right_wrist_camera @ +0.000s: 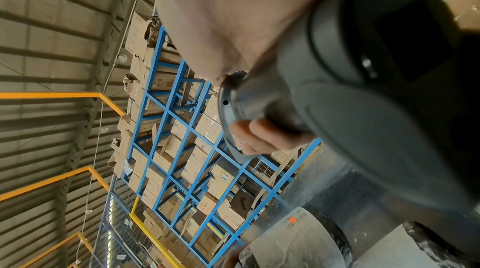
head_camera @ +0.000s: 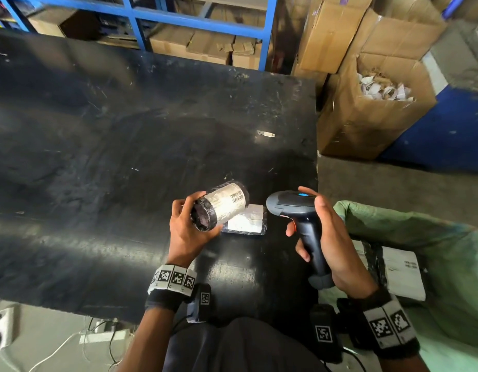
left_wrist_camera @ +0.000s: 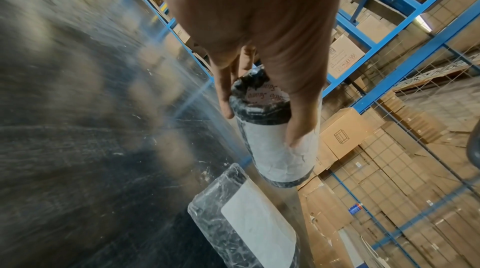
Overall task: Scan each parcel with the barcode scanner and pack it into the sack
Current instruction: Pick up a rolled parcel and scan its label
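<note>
My left hand (head_camera: 190, 226) grips a cylindrical parcel (head_camera: 220, 205) wrapped in black plastic, its white barcode label turned toward the scanner. In the left wrist view my fingers (left_wrist_camera: 224, 91) curl round the cylindrical parcel (left_wrist_camera: 278, 143) near its end. My right hand (head_camera: 326, 234) holds the black barcode scanner (head_camera: 299, 218) by its handle, head aimed left at the label, index finger at the trigger. A red scan dot lies on the cylindrical parcel's label (right_wrist_camera: 293, 220) in the right wrist view. A flat parcel (head_camera: 245, 221) with a white label lies on the black table (head_camera: 111, 157) just beneath. The green sack (head_camera: 433, 253) stands open at my right.
Inside the sack lies a parcel with a white label (head_camera: 401, 272). An open cardboard box (head_camera: 372, 111) holding paper scraps stands beyond the table's right edge. Blue shelving (head_camera: 200, 20) with cartons runs behind the table. A small paper scrap (head_camera: 266, 134) lies on the table.
</note>
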Tool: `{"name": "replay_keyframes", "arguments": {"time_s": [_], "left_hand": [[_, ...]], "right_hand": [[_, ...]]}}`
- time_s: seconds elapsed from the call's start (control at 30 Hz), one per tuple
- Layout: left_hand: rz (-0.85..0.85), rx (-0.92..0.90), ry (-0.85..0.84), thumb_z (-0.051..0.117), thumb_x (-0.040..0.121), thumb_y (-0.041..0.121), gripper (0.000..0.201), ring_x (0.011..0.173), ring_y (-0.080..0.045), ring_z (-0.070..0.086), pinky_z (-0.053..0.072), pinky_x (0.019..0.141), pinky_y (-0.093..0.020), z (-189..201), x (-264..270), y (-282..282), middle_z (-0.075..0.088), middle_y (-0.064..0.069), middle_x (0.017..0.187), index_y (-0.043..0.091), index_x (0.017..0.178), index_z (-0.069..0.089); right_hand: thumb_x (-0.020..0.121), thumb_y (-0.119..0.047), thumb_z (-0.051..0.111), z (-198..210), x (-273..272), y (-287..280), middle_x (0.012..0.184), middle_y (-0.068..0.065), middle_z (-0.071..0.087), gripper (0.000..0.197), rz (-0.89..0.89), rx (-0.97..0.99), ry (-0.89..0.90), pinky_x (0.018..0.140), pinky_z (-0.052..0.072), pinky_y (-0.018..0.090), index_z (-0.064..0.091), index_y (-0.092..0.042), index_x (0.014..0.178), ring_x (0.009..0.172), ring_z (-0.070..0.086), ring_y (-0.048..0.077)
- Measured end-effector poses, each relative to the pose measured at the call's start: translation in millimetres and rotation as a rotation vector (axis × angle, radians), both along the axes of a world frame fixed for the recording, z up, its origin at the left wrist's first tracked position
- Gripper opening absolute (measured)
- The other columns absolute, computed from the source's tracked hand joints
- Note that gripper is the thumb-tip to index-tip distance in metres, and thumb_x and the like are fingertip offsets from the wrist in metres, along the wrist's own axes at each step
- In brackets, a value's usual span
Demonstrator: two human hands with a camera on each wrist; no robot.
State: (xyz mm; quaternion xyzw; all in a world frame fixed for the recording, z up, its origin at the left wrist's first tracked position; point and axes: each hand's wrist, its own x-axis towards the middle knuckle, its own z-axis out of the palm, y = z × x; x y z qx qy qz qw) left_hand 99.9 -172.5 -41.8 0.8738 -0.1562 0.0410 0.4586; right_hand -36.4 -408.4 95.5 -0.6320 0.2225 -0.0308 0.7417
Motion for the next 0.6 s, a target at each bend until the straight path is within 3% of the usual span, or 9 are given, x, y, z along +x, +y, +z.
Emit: {"name": "replay_keyframes", "arguments": {"time_s": [0.07, 0.13, 0.2, 0.33, 0.4, 0.5, 0.6], "left_hand": [[0.004, 0.0, 0.002, 0.098, 0.052, 0.03, 0.087, 0.101, -0.011, 0.055, 0.039, 0.085, 0.004, 0, -1, 1, 0.055, -0.006, 0.117, 0.022, 0.131, 0.061], [0.007, -0.002, 0.006, 0.099, 0.052, 0.03, 0.087, 0.1, -0.01, 0.055, 0.038, 0.084, 0.005, 1, -2, 2, 0.055, -0.006, 0.117, 0.022, 0.13, 0.061], [0.012, -0.008, 0.015, 0.099, 0.052, 0.029, 0.088, 0.1, -0.009, 0.054, 0.038, 0.084, 0.005, 1, -3, 4, 0.054, -0.005, 0.117, 0.022, 0.13, 0.061], [0.027, -0.024, 0.036, 0.1, 0.052, 0.026, 0.088, 0.102, -0.012, 0.057, 0.04, 0.086, 0.003, 3, -8, 10, 0.053, -0.005, 0.118, 0.024, 0.131, 0.06], [0.038, -0.03, 0.044, 0.1, 0.053, 0.029, 0.088, 0.103, -0.014, 0.059, 0.047, 0.089, -0.005, 5, -12, 14, 0.053, -0.004, 0.118, 0.026, 0.131, 0.06], [0.042, -0.061, 0.075, 0.099, 0.053, 0.033, 0.088, 0.106, -0.016, 0.062, 0.06, 0.09, -0.035, 8, -21, 22, 0.051, -0.002, 0.119, 0.029, 0.131, 0.058], [0.02, -0.064, 0.121, 0.098, 0.055, 0.031, 0.087, 0.109, -0.019, 0.062, 0.062, 0.087, -0.044, 8, -31, 28, 0.05, -0.003, 0.122, 0.029, 0.132, 0.057]], "right_hand": [[0.088, -0.059, 0.041, 1, 1, 0, 0.093, 0.022, 0.07, 0.057, 0.009, -0.011, 0.003, 0.042, 0.04, 0.028, 0.048, -0.03, 0.137, 0.06, 0.058, 0.034], [0.088, -0.054, 0.039, 2, 1, 1, 0.093, 0.022, 0.071, 0.056, 0.012, -0.028, 0.016, 0.036, 0.04, 0.025, 0.046, -0.028, 0.137, 0.049, 0.06, 0.021], [0.089, -0.053, 0.038, -2, 0, 1, 0.091, 0.021, 0.072, 0.054, 0.018, -0.039, 0.043, 0.035, 0.039, 0.025, 0.046, -0.029, 0.136, 0.043, 0.055, 0.023], [0.093, -0.054, 0.041, -30, -6, -6, 0.09, 0.022, 0.072, 0.043, 0.097, -0.097, 0.198, 0.038, 0.04, 0.026, 0.047, -0.037, 0.132, 0.046, 0.056, 0.027], [0.099, -0.052, 0.04, -57, -12, -9, 0.089, 0.022, 0.072, 0.036, 0.14, -0.137, 0.326, 0.038, 0.04, 0.026, 0.046, -0.037, 0.131, 0.042, 0.054, 0.024], [0.099, -0.054, 0.04, -109, -27, -8, 0.084, 0.02, 0.07, 0.038, 0.135, -0.16, 0.493, 0.039, 0.041, 0.025, 0.045, -0.033, 0.13, 0.041, 0.054, 0.021], [0.099, -0.054, 0.04, -153, -40, -3, 0.077, 0.013, 0.064, 0.043, 0.035, -0.157, 0.554, 0.04, 0.042, 0.025, 0.04, -0.03, 0.134, 0.041, 0.053, 0.021]]}}
